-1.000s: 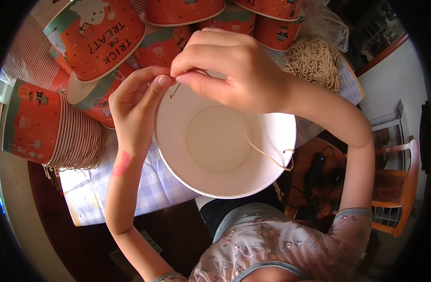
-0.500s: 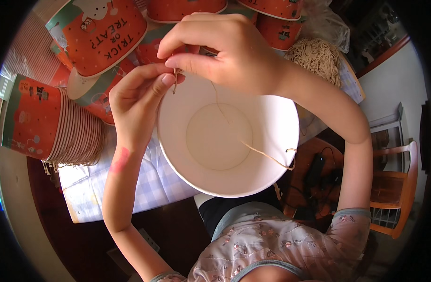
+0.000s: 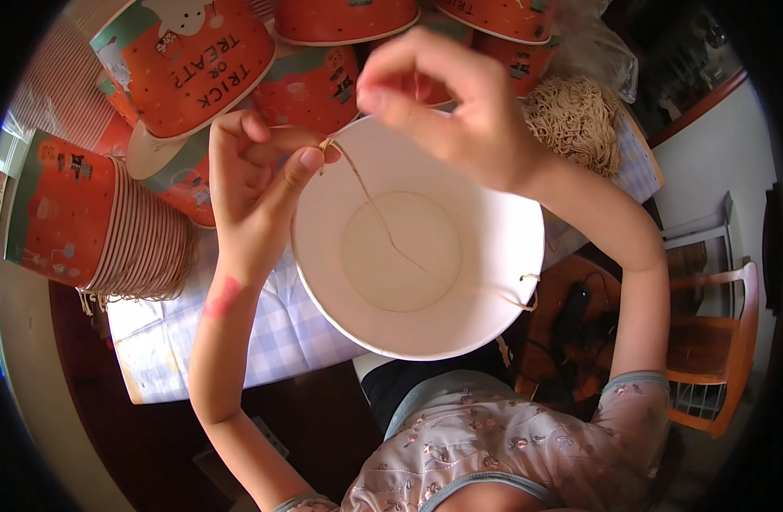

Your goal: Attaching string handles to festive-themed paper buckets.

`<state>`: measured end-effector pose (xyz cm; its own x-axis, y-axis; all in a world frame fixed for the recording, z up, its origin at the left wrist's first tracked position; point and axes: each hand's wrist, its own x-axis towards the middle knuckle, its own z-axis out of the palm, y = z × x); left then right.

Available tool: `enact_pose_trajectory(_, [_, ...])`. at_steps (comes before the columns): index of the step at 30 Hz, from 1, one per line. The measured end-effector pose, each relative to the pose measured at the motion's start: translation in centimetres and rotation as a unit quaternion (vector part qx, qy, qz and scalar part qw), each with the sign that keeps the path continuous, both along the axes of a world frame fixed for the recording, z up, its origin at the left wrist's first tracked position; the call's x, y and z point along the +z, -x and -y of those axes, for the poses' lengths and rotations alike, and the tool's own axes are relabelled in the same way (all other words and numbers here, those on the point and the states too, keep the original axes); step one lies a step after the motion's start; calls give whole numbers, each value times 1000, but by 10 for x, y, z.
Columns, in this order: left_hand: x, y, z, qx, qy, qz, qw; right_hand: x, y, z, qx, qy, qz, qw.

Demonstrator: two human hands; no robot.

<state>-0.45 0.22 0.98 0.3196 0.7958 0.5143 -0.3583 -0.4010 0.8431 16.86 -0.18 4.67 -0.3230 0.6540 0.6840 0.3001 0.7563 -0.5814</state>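
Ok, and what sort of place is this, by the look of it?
Probably a room in someone's home, though I can't be certain: there's a checked tablecloth and a wooden chair, with many orange paper buckets and a heap of string on the table.

Right hand point(image 3: 459, 111) pulled off from left hand point(image 3: 259, 183), now blurred above bucket's point(image 3: 494, 235) far rim. Left fingers more spread at bucket's far-left rim. String point(image 3: 371, 199) now trails from left fingertips down to bucket's base. Cord point(image 3: 518, 304) at bucket's right rim: shorter stretch visible, inner part faint.
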Motion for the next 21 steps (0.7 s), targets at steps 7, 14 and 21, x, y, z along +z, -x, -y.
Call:
enact_pose_trajectory(7, [1, -3, 1, 2, -16, -25, 1000, -7, 4, -3, 41, -24, 58, 997])
enact_pose_trajectory(14, [0, 1, -1, 13, -51, -59, 997, -6, 7, -3, 84, 79, 61, 992])
enact_pose_trajectory(21, [1, 4, 0, 23, -119, -103, 987, -6, 9, -1, 90, 150, 58, 983])
